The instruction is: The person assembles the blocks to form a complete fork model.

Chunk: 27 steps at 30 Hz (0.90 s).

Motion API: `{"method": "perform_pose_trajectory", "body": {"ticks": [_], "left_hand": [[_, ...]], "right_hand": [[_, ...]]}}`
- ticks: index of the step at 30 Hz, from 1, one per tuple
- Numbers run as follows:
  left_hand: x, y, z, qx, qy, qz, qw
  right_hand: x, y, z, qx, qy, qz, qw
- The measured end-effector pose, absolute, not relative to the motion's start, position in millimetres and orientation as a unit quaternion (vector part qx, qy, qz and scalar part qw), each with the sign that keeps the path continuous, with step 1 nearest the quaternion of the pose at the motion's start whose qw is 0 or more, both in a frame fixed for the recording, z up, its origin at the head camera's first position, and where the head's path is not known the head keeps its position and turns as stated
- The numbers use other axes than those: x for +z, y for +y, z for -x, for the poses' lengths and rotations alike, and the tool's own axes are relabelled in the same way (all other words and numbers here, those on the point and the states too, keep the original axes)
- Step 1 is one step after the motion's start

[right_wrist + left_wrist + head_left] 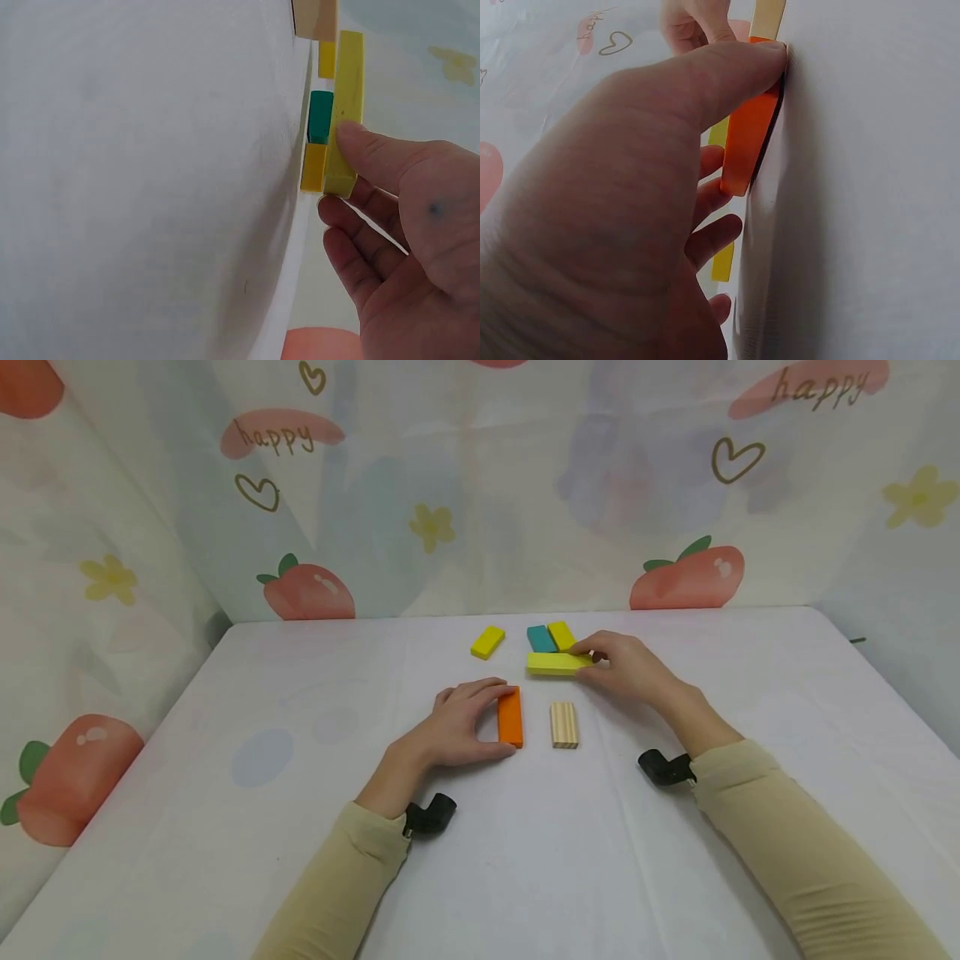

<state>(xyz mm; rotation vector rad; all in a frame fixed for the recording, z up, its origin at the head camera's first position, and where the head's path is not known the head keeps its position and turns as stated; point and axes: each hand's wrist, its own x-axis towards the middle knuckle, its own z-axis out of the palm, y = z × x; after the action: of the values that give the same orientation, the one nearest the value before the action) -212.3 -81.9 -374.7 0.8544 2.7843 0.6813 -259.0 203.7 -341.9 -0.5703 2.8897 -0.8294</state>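
Observation:
My left hand (465, 727) grips an orange block (510, 718) by its two short ends, thumb at the near end and fingertips at the far end. In the left wrist view the orange block (750, 135) lies low along the white cloth under the thumb. Farther back, my right hand (626, 668) pinches one end of a long yellow-green block (551, 664) between thumb and fingers. The right wrist view shows this yellow-green block (346, 97) in front of a teal block (321, 116) and yellow ones.
Behind the right hand's block lie a teal block (542, 638) and a yellow block (560, 635) side by side. Another yellow block (488, 642) lies to their left. A plain striped wooden piece (564, 725) lies right of the orange block. A printed curtain (480, 527) hangs behind the table.

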Motion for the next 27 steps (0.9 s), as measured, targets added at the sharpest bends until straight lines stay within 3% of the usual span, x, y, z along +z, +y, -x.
{"method": "perform_pose_trajectory", "body": {"ticks": [27], "left_hand": [[-375,-70,207,0.227,0.927,-0.288,0.083]], "right_hand": [[-344,163,268,-0.261,0.944,0.195,0.055]]}}
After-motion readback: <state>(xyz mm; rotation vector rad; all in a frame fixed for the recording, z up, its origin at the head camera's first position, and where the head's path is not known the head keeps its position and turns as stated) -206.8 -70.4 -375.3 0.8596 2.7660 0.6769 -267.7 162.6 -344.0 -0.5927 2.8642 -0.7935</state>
